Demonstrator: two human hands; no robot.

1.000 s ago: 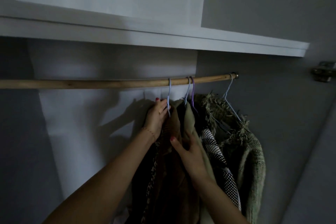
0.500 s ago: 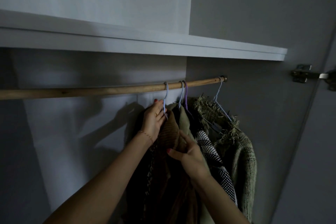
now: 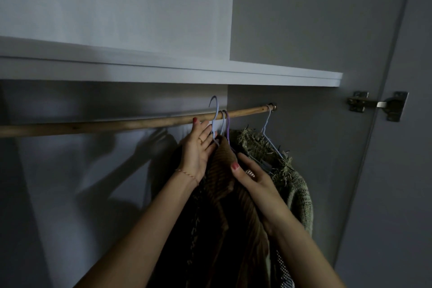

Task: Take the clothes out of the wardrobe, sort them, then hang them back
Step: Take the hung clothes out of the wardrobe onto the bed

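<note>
A wooden rod [image 3: 117,124] spans the wardrobe. My left hand [image 3: 198,147] grips the neck of a pale blue hanger [image 3: 215,112], whose hook stands lifted above the rod. A brown ribbed garment [image 3: 224,184] hangs from that hanger. My right hand [image 3: 253,180] holds the brown garment at its shoulder, thumb on the front. Two more hangers [image 3: 225,121] stay hooked on the rod just to the right. A green fringed knit [image 3: 297,194] hangs on a light hanger [image 3: 267,124] at the rod's right end.
A white shelf [image 3: 210,72] runs just above the rod. The wardrobe's side wall [image 3: 304,147] stands close on the right, with a metal door hinge [image 3: 378,105] and the open door [image 3: 402,194]. A patterned black-and-white garment [image 3: 284,273] hangs low behind my right arm.
My left hand has raised the blue hanger, so its hook now stands above the rod instead of hanging on it. My right hand has shifted up onto the brown garment's shoulder.
</note>
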